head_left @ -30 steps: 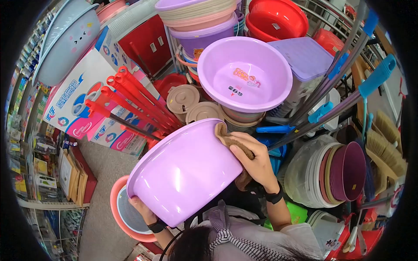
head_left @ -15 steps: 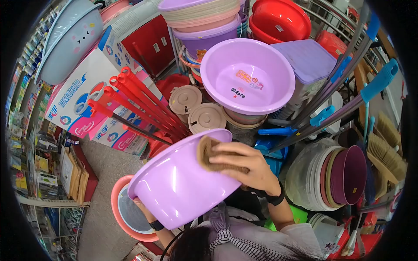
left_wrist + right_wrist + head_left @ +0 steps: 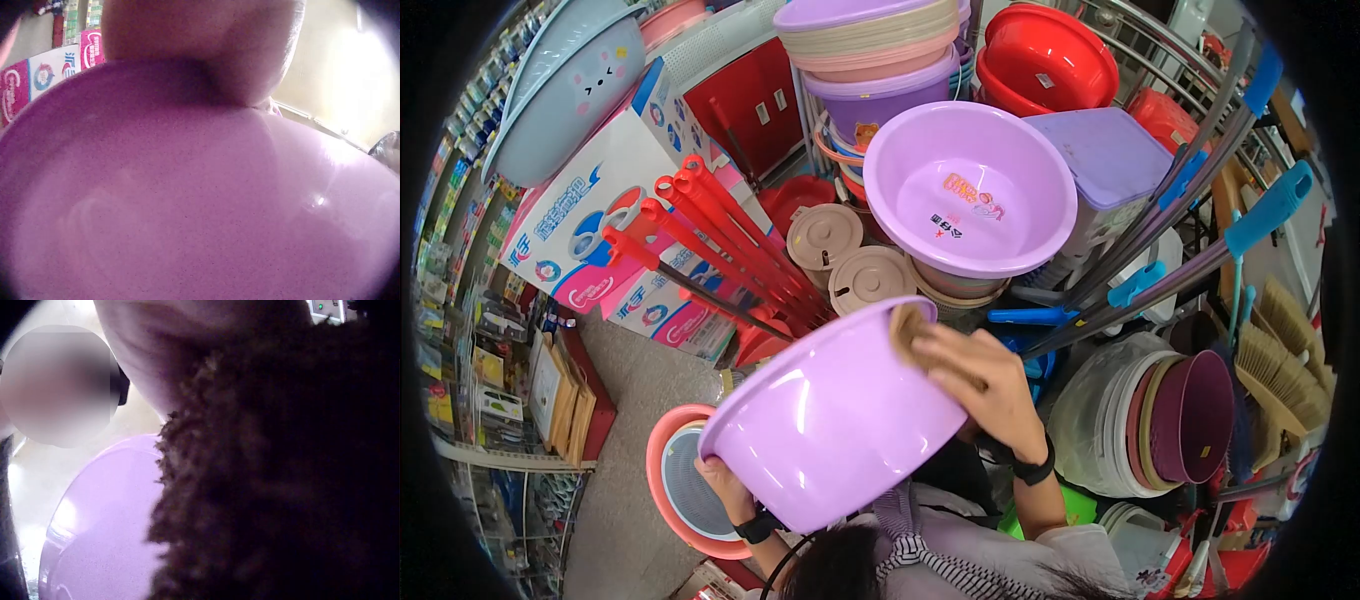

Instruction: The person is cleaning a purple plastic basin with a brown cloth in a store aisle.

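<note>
A light purple plastic basin [image 3: 830, 420] is held tilted on its side in front of the person's chest, its glossy outer wall facing up. The left hand [image 3: 726, 492] grips the rim at the lower left; its thumb side shows at the basin's edge in the left wrist view. A brown fluffy cloth [image 3: 908, 338] lies against the outer wall by the far right of the rim. Over it is the right hand [image 3: 992, 388], fingers bent on the cloth and pressing it to the basin. In the right wrist view the dark pile of the cloth covers most of the picture.
Another purple basin [image 3: 970, 190] sits on a stack just ahead. Lidded beige bins [image 3: 870, 280] and red handles [image 3: 730, 235] stand front left, blue-gripped poles [image 3: 1180, 230] and nested buckets [image 3: 1200, 415] at the right. A pink basin [image 3: 662, 480] is on the floor at left.
The right hand wiped with the cloth leftward across the basin's outer wall, then came back right toward the rim. The left hand keeps its grip as the basin shifts slightly.
</note>
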`<state>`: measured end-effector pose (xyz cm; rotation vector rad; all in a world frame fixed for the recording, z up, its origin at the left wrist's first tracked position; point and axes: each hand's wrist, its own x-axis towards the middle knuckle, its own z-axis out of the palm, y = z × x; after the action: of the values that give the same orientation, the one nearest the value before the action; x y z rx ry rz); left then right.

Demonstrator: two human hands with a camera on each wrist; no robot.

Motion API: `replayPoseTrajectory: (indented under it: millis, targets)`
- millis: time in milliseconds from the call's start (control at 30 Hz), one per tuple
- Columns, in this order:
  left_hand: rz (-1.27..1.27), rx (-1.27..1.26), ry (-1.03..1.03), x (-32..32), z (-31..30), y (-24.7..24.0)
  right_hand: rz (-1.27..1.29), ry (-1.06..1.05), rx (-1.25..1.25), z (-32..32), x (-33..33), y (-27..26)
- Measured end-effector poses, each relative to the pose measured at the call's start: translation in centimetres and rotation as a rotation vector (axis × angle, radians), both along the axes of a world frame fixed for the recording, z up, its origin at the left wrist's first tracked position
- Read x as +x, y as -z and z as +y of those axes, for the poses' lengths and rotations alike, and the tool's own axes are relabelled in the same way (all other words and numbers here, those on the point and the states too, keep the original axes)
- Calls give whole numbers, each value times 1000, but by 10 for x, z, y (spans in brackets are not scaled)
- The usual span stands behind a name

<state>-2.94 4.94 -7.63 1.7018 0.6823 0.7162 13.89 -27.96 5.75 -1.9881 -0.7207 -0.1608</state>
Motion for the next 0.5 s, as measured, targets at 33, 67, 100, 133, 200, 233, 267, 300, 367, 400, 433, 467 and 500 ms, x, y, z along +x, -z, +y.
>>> replayPoseTrajectory:
  millis: [33, 67, 100, 133, 200, 233, 267, 300, 367, 400, 433, 467, 500]
  targets:
    - [59, 93, -14, -3, 2, 0, -56, -68, -5, 2, -6, -5]
    - [59, 92, -14, -2, 2, 4, -110, -137, -11, 4, -13, -10]
    - [18, 135, -100, 1, 1, 9, -121, -141, -78, 6, -22, -22]
    - [-22, 177, -186, 2, 1, 12, -120, -141, -80, 8, -25, -23]
    - [-27, 129, -13, 1, 3, -1, -26, -102, -79, 11, -28, -25]
    - [-37, 83, 161, 5, 3, -12, -43, -79, -30, 11, -20, -15]
    - [-44, 81, 160, 13, -3, -20, -50, -80, -33, 11, -12, -6]
    - [-95, 114, 104, 21, -14, -28, 56, 5, 28, 9, -5, 4]
    - [-148, 147, 38, 28, -18, -33, 303, 123, 158, 8, 6, 17]
    - [-105, 86, 60, 28, -14, -34, 302, 118, 158, 10, 8, 25]
    - [-63, 26, 84, 29, -11, -33, 368, 170, 239, 12, 10, 34]
    - [-63, 25, 81, 29, -11, -32, 434, 222, 320, 14, 11, 39]
    - [-87, 23, 71, 30, -10, -29, 426, 221, 305, 13, 12, 41]
